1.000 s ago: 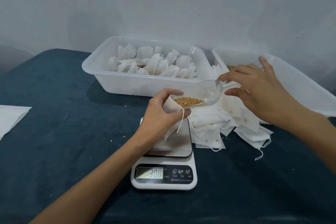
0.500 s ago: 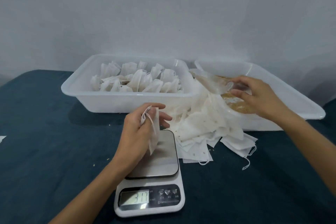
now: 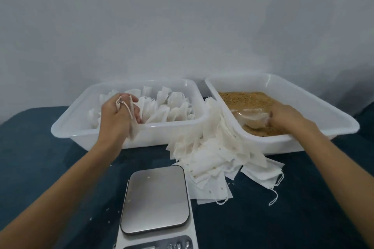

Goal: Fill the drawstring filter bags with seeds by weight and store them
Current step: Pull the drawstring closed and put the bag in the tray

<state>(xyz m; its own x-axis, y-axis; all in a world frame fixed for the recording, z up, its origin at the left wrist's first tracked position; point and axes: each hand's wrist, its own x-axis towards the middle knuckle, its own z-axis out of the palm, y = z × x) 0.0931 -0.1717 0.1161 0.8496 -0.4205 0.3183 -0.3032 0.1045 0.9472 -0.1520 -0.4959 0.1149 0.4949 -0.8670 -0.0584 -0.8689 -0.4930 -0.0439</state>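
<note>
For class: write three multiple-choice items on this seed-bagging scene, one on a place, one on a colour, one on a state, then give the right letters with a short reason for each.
1. Where is the filled bag in the left hand?
A. On the scale
B. At the front rim of the left tub, which holds bags
C. In the seed tub

2. What colour is the table cover?
A. Red
B. Dark blue
C. Yellow

3. What lies on the scale's platform?
A. A full bag
B. The scoop
C. Only a few stray seeds

Answers:
1 B: the left hand holds the bag by its top over the near rim of the left tub.
2 B: the cloth round both tubs is dark blue.
3 C: the steel platform bears only specks, and the clear scoop is in the seed tub with the right hand.
</note>
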